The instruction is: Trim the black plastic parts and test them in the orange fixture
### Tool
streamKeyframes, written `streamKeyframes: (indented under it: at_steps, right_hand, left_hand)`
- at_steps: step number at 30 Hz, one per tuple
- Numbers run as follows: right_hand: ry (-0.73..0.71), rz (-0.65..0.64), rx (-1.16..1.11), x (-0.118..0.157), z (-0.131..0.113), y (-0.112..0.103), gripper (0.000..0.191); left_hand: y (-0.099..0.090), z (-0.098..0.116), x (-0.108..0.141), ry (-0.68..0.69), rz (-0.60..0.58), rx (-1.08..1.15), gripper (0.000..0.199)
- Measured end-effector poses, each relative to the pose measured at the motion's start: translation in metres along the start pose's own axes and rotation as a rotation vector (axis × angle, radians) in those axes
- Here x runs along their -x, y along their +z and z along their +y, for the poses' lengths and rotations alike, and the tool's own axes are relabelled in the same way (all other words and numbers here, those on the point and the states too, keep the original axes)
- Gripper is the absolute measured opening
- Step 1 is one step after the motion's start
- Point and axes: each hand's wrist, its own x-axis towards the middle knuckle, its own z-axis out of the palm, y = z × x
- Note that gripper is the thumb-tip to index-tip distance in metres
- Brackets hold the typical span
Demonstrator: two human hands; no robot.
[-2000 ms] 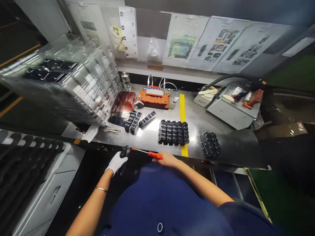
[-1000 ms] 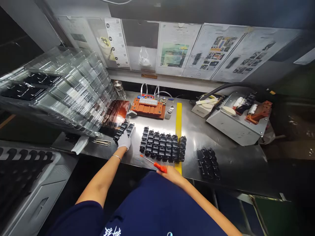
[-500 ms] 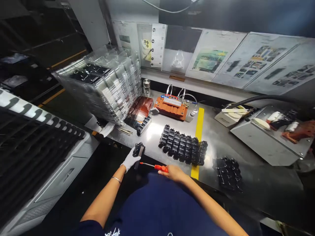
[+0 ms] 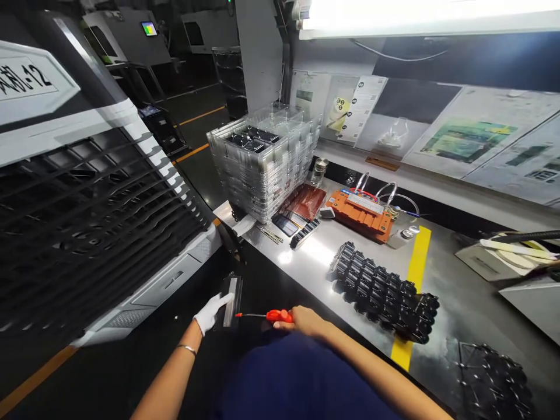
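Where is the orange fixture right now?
In the head view, the orange fixture sits right of centre on the metal bench, between the small dark-topped block and the yellow stripe.

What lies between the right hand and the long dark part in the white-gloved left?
In the head view, a red-handled tool: its thin shaft points from the right hand towards the dark part. Whether the tip touches is unclear.
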Motion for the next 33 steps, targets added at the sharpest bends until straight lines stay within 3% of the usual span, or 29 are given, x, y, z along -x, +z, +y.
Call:
streamKeyframes:
  at_steps: [4,6,10,12,14,18,25,33]
  right_hand:
    - [0.059,0.067,0.016,-0.006,-0.012,-0.004,0.066]
    - [0.063,0.061,0.015,-0.008,-0.016,-0.005,0.067]
    - [0.090,0.046,0.021,-0.011,-0.021,-0.004,0.069]
    - [0.093,0.035,0.032,-0.011,-0.024,0.000,0.070]
    - [0.082,0.020,0.034,-0.011,-0.028,0.005,0.071]
    - [0.041,0.021,0.045,-0.011,-0.037,0.014,0.071]
    - [0.089,0.066,0.135,-0.011,-0.041,0.019,0.072]
    - [0.113,0.095,0.108,-0.011,-0.031,0.018,0.071]
  left_hand:
    - [-0.015,0.000,0.012,0.196,0.022,-0.301,0.039]
    - [-0.025,0.003,0.016,0.230,0.025,-0.383,0.034]
    - [-0.039,0.013,0.021,0.168,-0.071,-0.275,0.047]
    - [-0.039,0.021,0.020,0.150,-0.024,-0.094,0.055]
    - [-0.036,0.028,0.014,0.131,0.100,0.030,0.059]
    - [-0.018,0.038,-0.005,0.077,0.271,-0.072,0.058]
    - [0.016,0.045,-0.024,0.136,0.270,-0.230,0.051]
    - [0.026,0.045,-0.021,0.205,0.200,-0.344,0.056]
